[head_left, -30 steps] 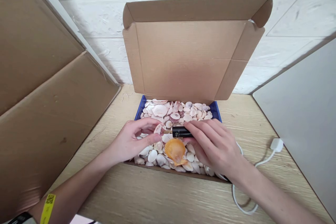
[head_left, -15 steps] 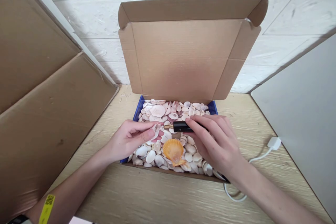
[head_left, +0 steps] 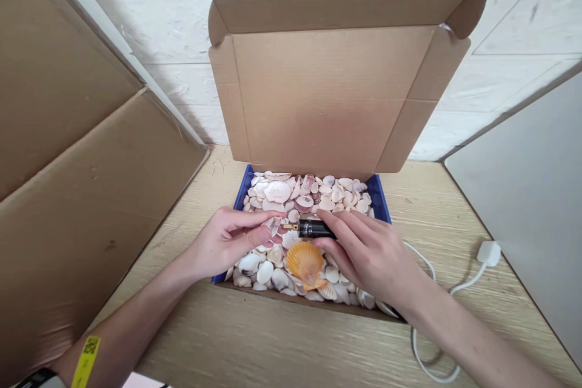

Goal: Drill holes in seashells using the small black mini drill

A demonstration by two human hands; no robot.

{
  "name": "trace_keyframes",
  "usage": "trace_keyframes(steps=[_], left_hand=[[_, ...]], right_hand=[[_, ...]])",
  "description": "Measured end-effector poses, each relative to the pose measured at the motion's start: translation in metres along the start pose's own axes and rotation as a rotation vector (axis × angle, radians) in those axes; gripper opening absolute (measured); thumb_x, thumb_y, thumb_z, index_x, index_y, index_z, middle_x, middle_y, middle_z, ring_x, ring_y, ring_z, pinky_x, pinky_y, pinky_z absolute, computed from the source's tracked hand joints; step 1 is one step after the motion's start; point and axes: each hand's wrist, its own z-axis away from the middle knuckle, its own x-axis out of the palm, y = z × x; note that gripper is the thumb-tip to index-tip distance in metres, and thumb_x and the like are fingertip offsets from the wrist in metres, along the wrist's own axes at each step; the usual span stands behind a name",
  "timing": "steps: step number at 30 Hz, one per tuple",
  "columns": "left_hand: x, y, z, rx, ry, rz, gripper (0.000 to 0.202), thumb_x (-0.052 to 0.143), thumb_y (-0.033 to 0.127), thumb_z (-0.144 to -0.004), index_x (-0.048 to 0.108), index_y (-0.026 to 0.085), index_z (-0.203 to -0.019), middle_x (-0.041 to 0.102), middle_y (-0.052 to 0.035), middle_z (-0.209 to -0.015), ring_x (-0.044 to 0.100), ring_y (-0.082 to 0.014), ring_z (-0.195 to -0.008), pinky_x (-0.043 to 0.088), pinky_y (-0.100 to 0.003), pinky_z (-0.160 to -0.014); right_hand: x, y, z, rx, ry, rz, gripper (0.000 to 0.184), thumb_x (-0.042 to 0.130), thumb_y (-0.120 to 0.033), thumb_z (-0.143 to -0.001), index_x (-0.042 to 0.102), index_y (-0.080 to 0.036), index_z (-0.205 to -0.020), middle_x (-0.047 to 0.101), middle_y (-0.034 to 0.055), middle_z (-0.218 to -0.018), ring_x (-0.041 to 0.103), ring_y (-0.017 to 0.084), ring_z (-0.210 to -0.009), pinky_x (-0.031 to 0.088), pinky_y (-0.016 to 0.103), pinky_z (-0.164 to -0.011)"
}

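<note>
Between the thumb and fingers of my left hand (head_left: 230, 242) is a small whitish seashell (head_left: 273, 225), partly covered by the fingers. My right hand (head_left: 370, 248) grips a black mini electric drill (head_left: 313, 229) with a brass-coloured chuck, pointed left at that shell. The chuck sits close beside the shell; whether the bit touches it I cannot tell. Both hands are above an open cardboard box (head_left: 243, 191) with blue sides, filled with white and pinkish shells (head_left: 277, 192). A large orange scallop shell (head_left: 304, 262) lies on the pile just below the drill.
The box's lid (head_left: 322, 97) stands raised against a white brick-patterned wall (head_left: 168, 24). A white cable (head_left: 421, 357) with a plug (head_left: 488, 253) lies on the wooden table (head_left: 254, 339) at right. Cardboard (head_left: 91, 182) borders the left, a pale panel (head_left: 531, 176) the right.
The drill has rolled in my right hand, showing printed lettering, and that hand has shifted left and lower. The white cable has moved toward the right. My left hand keeps hold of the shell.
</note>
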Motion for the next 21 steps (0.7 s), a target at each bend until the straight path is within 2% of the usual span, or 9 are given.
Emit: trace_keyframes(steps=[5, 8, 11, 15, 18, 21], left_hand=[[-0.003, 0.001, 0.003, -0.018, -0.085, 0.059, 0.033, 0.057, 0.035, -0.090, 0.071, 0.017, -0.114, 0.076, -0.0068, -0.100, 0.072, -0.0202, -0.082, 0.059, -0.029, -0.076], [-0.005, 0.008, 0.004, -0.053, -0.153, 0.036, 0.031, 0.056, 0.037, -0.090, 0.075, 0.016, -0.104, 0.077, -0.0043, -0.085, 0.071, -0.0213, -0.078, 0.058, -0.029, -0.071], [-0.006, 0.011, 0.004, -0.059, -0.182, -0.005, 0.028, 0.059, 0.036, -0.088, 0.077, 0.017, -0.097, 0.076, -0.0026, -0.076, 0.071, -0.0217, -0.075, 0.058, -0.028, -0.067], [-0.003, 0.005, 0.003, -0.049, -0.134, 0.103, 0.029, 0.059, 0.034, -0.089, 0.073, 0.020, -0.110, 0.077, -0.0054, -0.097, 0.072, -0.0212, -0.083, 0.059, -0.029, -0.074], [0.000, -0.001, 0.003, -0.028, -0.079, 0.119, 0.030, 0.058, 0.030, -0.089, 0.070, 0.020, -0.114, 0.077, -0.0057, -0.096, 0.073, -0.0191, -0.080, 0.060, -0.027, -0.074], [0.000, -0.003, 0.002, 0.008, -0.003, 0.031, 0.026, 0.061, 0.026, -0.087, 0.072, 0.018, -0.110, 0.078, -0.0053, -0.095, 0.073, -0.0177, -0.079, 0.059, -0.023, -0.071]], right_hand=[[-0.004, 0.002, 0.002, -0.046, 0.110, 0.009, 0.031, 0.060, -0.021, -0.088, 0.055, -0.008, -0.117, 0.068, 0.0112, -0.093, 0.059, 0.019, -0.081, 0.049, 0.033, -0.070], [-0.009, 0.001, 0.006, -0.092, 0.145, 0.027, 0.033, 0.061, -0.012, -0.085, 0.056, -0.010, -0.118, 0.068, 0.0127, -0.102, 0.058, 0.022, -0.092, 0.048, 0.036, -0.075], [-0.011, -0.001, 0.007, -0.110, 0.171, 0.043, 0.032, 0.060, -0.010, -0.084, 0.059, -0.012, -0.116, 0.068, 0.0121, -0.102, 0.058, 0.023, -0.097, 0.048, 0.037, -0.080], [-0.009, -0.001, 0.004, -0.055, 0.140, 0.047, 0.032, 0.063, -0.018, -0.086, 0.057, -0.008, -0.115, 0.068, 0.0128, -0.097, 0.060, 0.021, -0.087, 0.048, 0.034, -0.073], [-0.006, 0.000, 0.002, -0.019, 0.052, 0.032, 0.029, 0.057, -0.028, -0.091, 0.057, -0.008, -0.112, 0.068, 0.0092, -0.085, 0.060, 0.017, -0.073, 0.048, 0.029, -0.064], [-0.004, 0.000, 0.001, -0.015, -0.016, 0.010, 0.029, 0.048, -0.031, -0.095, 0.057, -0.007, -0.110, 0.066, 0.0055, -0.076, 0.059, 0.014, -0.066, 0.045, 0.026, -0.056]])
